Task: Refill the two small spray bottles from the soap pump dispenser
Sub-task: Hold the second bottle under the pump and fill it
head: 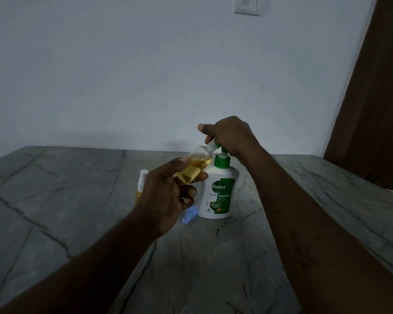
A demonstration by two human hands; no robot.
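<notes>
Spray bottle (194,169) (uncapped) pinched in left hand (166,196) grip, right hand (232,137) curled over dispenser pump (222,160)

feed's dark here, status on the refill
Left hand holds open bottle, mouth at pump spout. Right hand grips pump head. Blue cap lies on table, out of the way.

The right hand (232,137) covers the pump head of the soap dispenser (220,193); left of it, the left hand (166,193) half-hides a capped spray bottle (143,177).

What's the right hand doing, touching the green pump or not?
Touching. Head view: the right hand lies curled over the green pump, covering its top.
</notes>
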